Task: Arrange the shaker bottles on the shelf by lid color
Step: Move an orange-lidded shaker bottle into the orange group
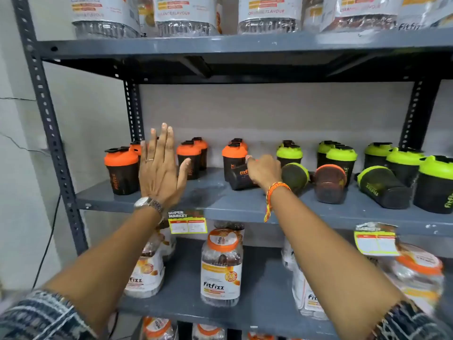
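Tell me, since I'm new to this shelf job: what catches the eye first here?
The middle shelf splits by colour: orange-lidded shakers stand left, green-lidded shakers right. Several bottles lie toppled at centre-right, and the right hand grips a tipped shaker there while the left hand hovers open.

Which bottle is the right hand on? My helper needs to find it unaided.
Look at the middle shelf, where the orange lids give way to green. There the right hand closes on a black shaker bottle lying on its side. Its orange-lidded neighbours all stand upright.
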